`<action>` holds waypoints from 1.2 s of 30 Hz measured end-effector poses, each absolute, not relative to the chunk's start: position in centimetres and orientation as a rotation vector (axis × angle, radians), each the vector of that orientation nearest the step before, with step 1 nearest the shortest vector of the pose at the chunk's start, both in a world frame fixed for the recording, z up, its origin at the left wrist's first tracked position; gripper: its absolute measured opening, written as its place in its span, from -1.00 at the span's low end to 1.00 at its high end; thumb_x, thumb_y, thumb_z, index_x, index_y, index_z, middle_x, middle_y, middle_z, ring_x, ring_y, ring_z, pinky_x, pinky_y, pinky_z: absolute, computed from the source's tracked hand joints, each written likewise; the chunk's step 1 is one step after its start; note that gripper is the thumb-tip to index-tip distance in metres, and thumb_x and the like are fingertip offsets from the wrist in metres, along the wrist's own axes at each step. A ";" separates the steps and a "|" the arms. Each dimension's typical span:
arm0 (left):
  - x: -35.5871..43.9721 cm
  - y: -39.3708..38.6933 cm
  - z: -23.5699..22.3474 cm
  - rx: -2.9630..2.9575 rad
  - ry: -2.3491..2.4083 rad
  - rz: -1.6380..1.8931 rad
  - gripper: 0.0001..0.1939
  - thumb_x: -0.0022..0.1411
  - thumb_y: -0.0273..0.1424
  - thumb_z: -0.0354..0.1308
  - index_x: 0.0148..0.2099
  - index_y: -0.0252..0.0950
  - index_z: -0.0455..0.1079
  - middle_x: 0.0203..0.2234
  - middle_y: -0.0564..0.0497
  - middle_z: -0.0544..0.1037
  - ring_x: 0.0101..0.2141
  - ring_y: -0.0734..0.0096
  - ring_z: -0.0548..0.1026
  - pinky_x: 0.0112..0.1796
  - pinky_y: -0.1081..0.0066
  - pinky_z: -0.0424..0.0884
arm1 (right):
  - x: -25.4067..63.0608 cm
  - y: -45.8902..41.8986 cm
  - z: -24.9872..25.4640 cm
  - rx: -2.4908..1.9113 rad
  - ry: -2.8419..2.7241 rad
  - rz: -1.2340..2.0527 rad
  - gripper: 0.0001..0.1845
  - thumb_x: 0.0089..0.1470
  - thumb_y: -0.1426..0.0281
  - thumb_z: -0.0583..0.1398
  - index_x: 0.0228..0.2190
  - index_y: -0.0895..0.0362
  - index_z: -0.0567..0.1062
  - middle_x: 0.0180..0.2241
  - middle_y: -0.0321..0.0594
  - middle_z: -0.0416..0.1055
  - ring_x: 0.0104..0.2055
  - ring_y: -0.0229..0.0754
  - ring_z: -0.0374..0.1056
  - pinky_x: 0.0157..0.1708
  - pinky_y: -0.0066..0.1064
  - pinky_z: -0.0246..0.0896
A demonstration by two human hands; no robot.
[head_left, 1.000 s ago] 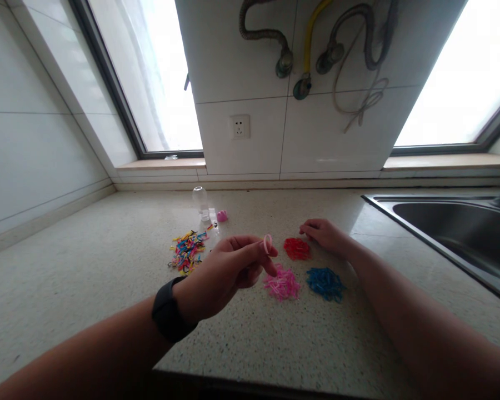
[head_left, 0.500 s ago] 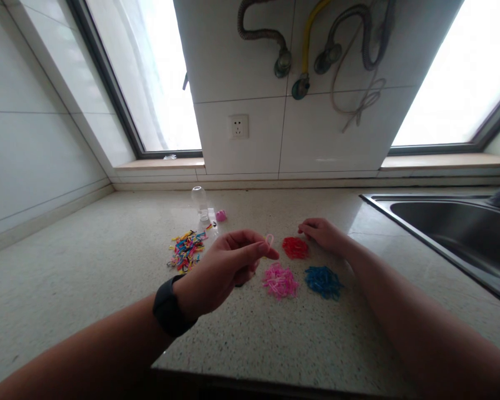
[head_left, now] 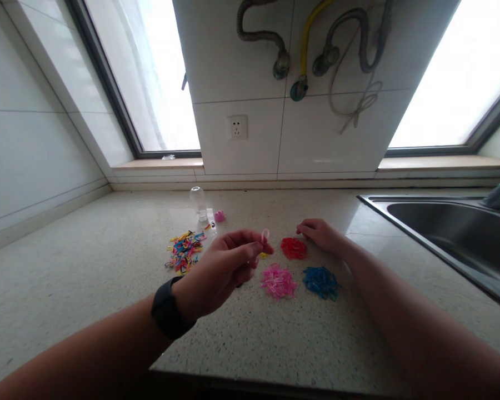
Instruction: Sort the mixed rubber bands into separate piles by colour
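Note:
Between the thumb and forefinger of my left hand (head_left: 235, 254) is a small pink rubber band (head_left: 265, 235), held up as a loop above the counter. Just below it lies a pile of pink rubber bands (head_left: 278, 281), with a few yellow bands (head_left: 263, 255) partly hidden behind my fingers. My right hand (head_left: 320, 232) rests on the counter beyond the red rubber bands (head_left: 294, 248), its fingers curled together; whatever they may hold is hidden. Nearer me is a heap of blue rubber bands (head_left: 320, 282). Left of my left hand spreads a mixed-colour pile of rubber bands (head_left: 186, 250).
A clear bottle (head_left: 198, 203) stands upright at the back left, beside a pink cap (head_left: 219, 215). To the right, a steel sink (head_left: 375, 208) is set into the speckled counter (head_left: 250, 344). Hoses and a socket (head_left: 237, 127) are on the tiled wall.
The pink band in my left hand has shifted slightly up and left, and its loop looks rounder. More of the yellow bands shows. My right hand stays in nearly the same place.

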State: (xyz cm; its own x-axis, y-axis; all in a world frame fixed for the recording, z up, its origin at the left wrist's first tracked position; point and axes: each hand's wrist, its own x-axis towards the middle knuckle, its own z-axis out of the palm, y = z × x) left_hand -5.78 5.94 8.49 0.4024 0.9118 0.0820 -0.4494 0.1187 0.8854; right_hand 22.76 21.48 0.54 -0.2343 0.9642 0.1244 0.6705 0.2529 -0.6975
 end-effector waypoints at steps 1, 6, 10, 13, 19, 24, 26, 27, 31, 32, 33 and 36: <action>-5.8 5.9 8.5 1.006 0.567 1.080 -0.89 0.17 -0.43 0.32 -0.23 -0.33 0.52 -0.35 -0.01 0.51 -0.53 0.69 0.19 -0.61 0.67 0.05 | 22.8 21.5 0.5 -1.475 -1.989 0.707 -0.59 0.10 0.11 0.11 -0.39 0.19 0.57 -0.58 -0.29 0.33 -0.54 -0.27 0.16 -0.49 -0.40 0.03; -5.8 5.9 8.5 0.990 0.593 1.078 -0.86 0.17 -0.40 0.33 -0.24 -0.34 0.51 -0.38 -0.02 0.51 -0.53 0.68 0.22 -0.60 0.67 0.07 | 22.7 21.5 0.5 -1.480 -1.968 0.727 -0.59 0.09 0.11 0.13 -0.39 0.19 0.58 -0.58 -0.29 0.34 -0.54 -0.27 0.16 -0.50 -0.40 0.04; -5.7 5.8 8.5 0.982 0.609 1.081 -0.86 0.17 -0.38 0.33 -0.26 -0.34 0.48 -0.47 0.05 0.45 -0.58 0.70 0.18 -0.60 0.63 0.06 | 22.8 21.6 0.4 -1.478 -1.975 0.721 -0.59 0.08 0.12 0.13 -0.39 0.19 0.58 -0.59 -0.30 0.33 -0.55 -0.28 0.15 -0.51 -0.42 0.03; -5.7 5.7 8.5 0.968 0.610 1.100 -0.86 0.17 -0.38 0.33 -0.27 -0.33 0.45 -0.46 0.08 0.40 -0.55 0.69 0.19 -0.60 0.63 0.05 | 22.8 21.6 0.4 -1.474 -1.984 0.711 -0.60 0.09 0.12 0.12 -0.39 0.17 0.58 -0.59 -0.30 0.34 -0.53 -0.27 0.17 -0.49 -0.41 0.04; -5.8 5.7 8.7 0.964 0.534 1.074 -0.90 0.24 -0.41 0.26 -0.25 -0.32 0.40 -0.36 0.02 0.45 -0.48 0.62 0.29 -0.58 0.62 0.08 | 22.8 21.6 0.3 -1.490 -1.977 0.725 -0.60 0.10 0.13 0.11 -0.37 0.19 0.57 -0.58 -0.30 0.33 -0.55 -0.28 0.15 -0.50 -0.41 0.03; -5.8 5.5 8.8 0.933 0.485 1.043 -0.92 0.25 -0.44 0.20 -0.26 -0.33 0.35 -0.43 0.05 0.40 -0.50 0.63 0.26 -0.57 0.60 0.08 | 22.8 21.7 0.3 -1.488 -1.995 0.707 -0.60 0.12 0.13 0.11 -0.37 0.18 0.58 -0.57 -0.29 0.34 -0.53 -0.27 0.18 -0.48 -0.41 0.04; -5.7 5.4 8.9 0.911 0.466 1.042 -0.93 0.26 -0.45 0.16 -0.27 -0.33 0.32 -0.47 0.06 0.35 -0.52 0.62 0.23 -0.58 0.59 0.05 | 22.8 21.7 0.3 -1.479 -1.999 0.710 -0.60 0.12 0.13 0.10 -0.38 0.18 0.57 -0.57 -0.29 0.34 -0.53 -0.27 0.18 -0.48 -0.41 0.05; -5.7 5.4 8.9 0.896 0.461 1.040 -0.94 0.26 -0.45 0.14 -0.27 -0.32 0.31 -0.48 0.07 0.33 -0.53 0.62 0.22 -0.59 0.59 0.03 | 22.8 21.7 0.2 -1.476 -2.000 0.710 -0.60 0.13 0.14 0.10 -0.38 0.18 0.57 -0.57 -0.29 0.33 -0.53 -0.27 0.18 -0.48 -0.41 0.04; -5.6 5.6 9.0 0.835 0.419 1.028 -0.96 0.26 -0.47 0.07 -0.29 -0.31 0.28 -0.53 0.10 0.22 -0.55 0.60 0.13 -0.61 0.57 -0.02 | 22.9 21.8 0.1 -1.478 -2.002 0.714 -0.59 0.13 0.14 0.09 -0.37 0.19 0.57 -0.58 -0.29 0.33 -0.54 -0.27 0.17 -0.49 -0.40 0.03; -5.6 5.7 9.0 0.829 0.399 1.024 -0.95 0.25 -0.47 0.05 -0.30 -0.31 0.28 -0.54 0.11 0.19 -0.56 0.59 0.11 -0.61 0.56 -0.03 | 22.9 21.8 0.1 -1.480 -2.001 0.715 -0.59 0.13 0.13 0.09 -0.37 0.19 0.57 -0.58 -0.29 0.33 -0.55 -0.27 0.16 -0.50 -0.40 0.03; -5.6 5.8 8.9 0.827 0.378 1.020 -0.95 0.25 -0.47 0.04 -0.31 -0.31 0.27 -0.55 0.11 0.17 -0.56 0.57 0.09 -0.61 0.55 -0.03 | 22.9 21.8 0.1 -1.483 -2.000 0.716 -0.58 0.12 0.13 0.10 -0.37 0.20 0.58 -0.58 -0.29 0.34 -0.55 -0.27 0.16 -0.50 -0.40 0.02; -5.7 5.8 8.7 0.842 0.318 1.013 -0.92 0.21 -0.47 -0.01 -0.36 -0.30 0.25 -0.57 0.11 0.12 -0.56 0.54 0.05 -0.59 0.52 -0.04 | 22.9 21.9 0.1 -1.483 -1.996 0.719 -0.58 0.10 0.11 0.11 -0.38 0.20 0.58 -0.59 -0.29 0.34 -0.56 -0.28 0.15 -0.51 -0.40 0.00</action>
